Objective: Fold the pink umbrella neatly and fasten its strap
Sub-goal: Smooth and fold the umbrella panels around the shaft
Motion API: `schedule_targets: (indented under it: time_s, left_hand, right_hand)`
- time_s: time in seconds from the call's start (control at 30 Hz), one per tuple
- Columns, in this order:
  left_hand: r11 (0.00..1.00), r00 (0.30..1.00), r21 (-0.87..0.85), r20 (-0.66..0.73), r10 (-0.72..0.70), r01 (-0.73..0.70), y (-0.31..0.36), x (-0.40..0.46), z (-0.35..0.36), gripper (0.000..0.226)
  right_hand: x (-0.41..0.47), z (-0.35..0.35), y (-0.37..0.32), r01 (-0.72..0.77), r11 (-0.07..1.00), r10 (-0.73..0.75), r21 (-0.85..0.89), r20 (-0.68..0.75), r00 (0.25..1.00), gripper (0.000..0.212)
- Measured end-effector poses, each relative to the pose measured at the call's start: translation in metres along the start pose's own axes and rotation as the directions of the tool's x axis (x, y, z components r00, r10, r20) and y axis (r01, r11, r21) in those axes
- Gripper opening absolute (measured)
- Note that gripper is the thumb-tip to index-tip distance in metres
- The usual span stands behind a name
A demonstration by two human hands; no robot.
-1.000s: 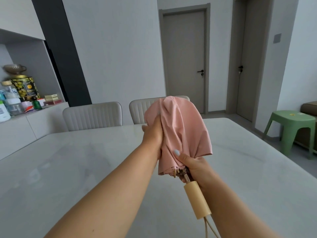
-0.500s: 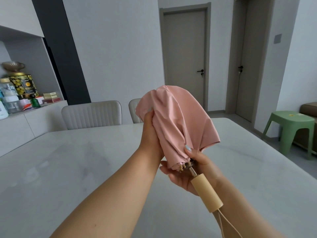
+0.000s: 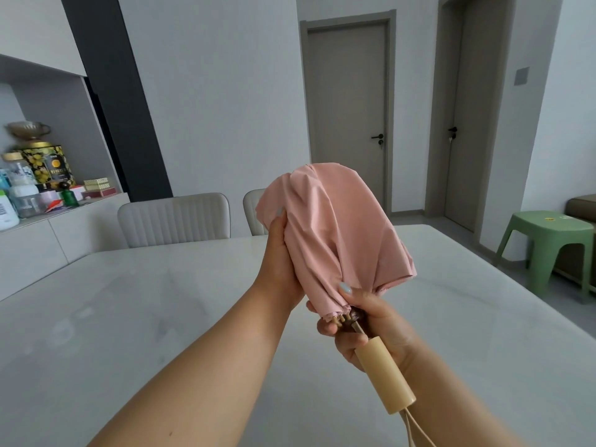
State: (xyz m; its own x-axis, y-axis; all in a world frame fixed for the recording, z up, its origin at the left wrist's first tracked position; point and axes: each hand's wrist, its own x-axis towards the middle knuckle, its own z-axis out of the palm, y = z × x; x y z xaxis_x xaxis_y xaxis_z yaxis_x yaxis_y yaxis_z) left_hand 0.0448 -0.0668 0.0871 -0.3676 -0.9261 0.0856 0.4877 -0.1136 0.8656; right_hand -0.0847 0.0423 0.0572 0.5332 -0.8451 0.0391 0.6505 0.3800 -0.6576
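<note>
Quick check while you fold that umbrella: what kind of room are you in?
Most likely a home dining area: a large white table with padded chairs behind it, a sideboard of bottles and tins, and closed interior doors.

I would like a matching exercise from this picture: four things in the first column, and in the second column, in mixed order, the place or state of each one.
Things:
1. pink umbrella
2. wooden handle
3. green stool
4. left hand

Places or states:
A. stands on the floor, right of the table
B. grips the gathered fabric from the left side
C. held above the table, canopy collapsed but loose
D. points toward the camera, below the right hand

Pairs: 1-C, 2-D, 3-A, 4-B
</note>
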Motion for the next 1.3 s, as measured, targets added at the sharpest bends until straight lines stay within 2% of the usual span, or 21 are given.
schedule_targets:
  time_s: [0.17,0.23,0.3,0.33,0.37,0.4,0.43,0.47,0.5,0.57,0.63,0.67,0.73,0.9,0.93,1.0,1.03,1.13,1.17,1.27,1.3]
  left_hand:
    - [0.998,1.000,0.061,0.003,0.020,-0.020,0.002,-0.002,-0.004,0.086]
    - [0.983,0.991,0.154,-0.072,0.113,-0.101,0.008,-0.007,0.001,0.080]
    - [0.945,0.928,0.281,-0.276,0.249,-0.170,0.022,-0.011,0.005,0.082]
    - [0.906,0.856,0.370,-0.383,0.348,-0.203,0.033,-0.011,0.006,0.087]
    - [0.838,0.778,0.492,-0.421,0.467,-0.237,0.046,-0.010,0.008,0.086]
    - [0.741,0.718,0.616,-0.385,0.579,-0.267,0.061,-0.013,0.014,0.072]
    - [0.632,0.704,0.717,-0.286,0.650,-0.293,0.076,-0.014,0.021,0.051]
    - [0.537,0.734,0.791,-0.174,0.656,-0.292,0.088,-0.016,0.030,0.033]
    - [0.458,0.776,0.845,-0.083,0.625,-0.278,0.097,-0.016,0.039,0.028]
    - [0.350,0.846,0.912,-0.007,0.533,-0.213,0.106,-0.017,0.051,0.046]
    - [0.277,0.862,0.948,-0.007,0.507,-0.156,0.111,-0.013,0.056,0.052]
    - [0.267,0.869,0.954,-0.014,0.495,-0.137,0.114,-0.011,0.057,0.053]
    - [0.303,0.899,0.946,-0.033,0.437,-0.113,0.122,-0.011,0.056,0.057]
    - [0.594,0.959,0.786,-0.007,0.285,-0.171,0.136,-0.012,0.052,0.072]
    - [0.594,0.963,0.783,0.024,0.269,-0.185,0.136,-0.011,0.050,0.073]
    - [0.476,0.967,0.859,0.081,0.240,-0.190,0.138,-0.014,0.045,0.069]
    - [0.460,0.970,0.869,0.088,0.225,-0.185,0.140,-0.014,0.043,0.065]
    - [0.645,0.985,0.749,0.063,0.163,-0.155,0.149,-0.017,0.052,0.054]
    - [0.654,0.988,0.743,0.071,0.137,-0.144,0.153,-0.018,0.053,0.049]
    - [0.504,0.990,0.858,0.034,0.136,-0.099,0.155,-0.019,0.050,0.030]
    - [0.486,0.986,0.870,0.007,0.166,-0.088,0.155,-0.018,0.049,0.027]
  right_hand:
    - [0.002,-0.001,0.002,0.007,0.997,-0.008,-0.077,-0.019,1.000,0.068]
    - [0.001,-0.001,0.001,0.019,0.991,-0.026,-0.129,-0.054,0.998,0.067]
    - [-0.001,-0.001,0.000,0.055,0.981,-0.072,-0.187,-0.089,0.993,0.064]
    - [-0.001,-0.002,-0.001,0.071,0.975,-0.093,-0.210,-0.098,0.991,0.065]
    - [-0.002,-0.002,-0.001,0.081,0.970,-0.107,-0.228,-0.102,0.989,0.068]
    - [-0.002,-0.002,-0.001,0.086,0.966,-0.115,-0.246,-0.107,0.988,0.067]
    - [-0.002,-0.003,-0.001,0.089,0.960,-0.122,-0.264,-0.111,0.986,0.062]
    - [-0.002,-0.003,-0.001,0.089,0.955,-0.126,-0.283,-0.113,0.986,0.056]
    - [-0.002,-0.003,0.000,0.088,0.950,-0.129,-0.300,-0.117,0.985,0.051]
    - [-0.002,-0.002,0.002,0.091,0.939,-0.141,-0.332,-0.130,0.981,0.053]
    - [-0.001,-0.001,0.004,0.098,0.942,-0.151,-0.322,-0.146,0.978,0.077]
    - [0.000,-0.001,0.005,0.088,0.955,-0.138,-0.284,-0.160,0.977,0.089]
    - [0.002,-0.002,0.004,0.059,0.982,-0.094,-0.179,-0.193,0.977,0.098]
    - [0.007,-0.006,0.003,0.034,0.998,-0.046,-0.051,-0.256,0.965,0.079]
    - [0.007,-0.006,0.002,0.032,0.999,-0.040,-0.038,-0.254,0.966,0.075]
    - [0.007,-0.007,0.002,0.029,0.999,-0.032,-0.014,-0.246,0.969,0.068]
    - [0.008,-0.008,0.002,0.028,1.000,-0.030,-0.009,-0.242,0.970,0.067]
    - [0.008,-0.008,0.003,0.024,1.000,-0.027,-0.015,-0.243,0.970,0.067]
    - [0.009,-0.008,0.003,0.023,1.000,-0.026,-0.017,-0.244,0.970,0.067]
    - [0.009,-0.008,0.003,0.017,0.999,-0.023,-0.028,-0.245,0.969,0.066]
    - [0.009,-0.009,0.003,0.012,0.999,-0.020,-0.032,-0.242,0.970,0.066]
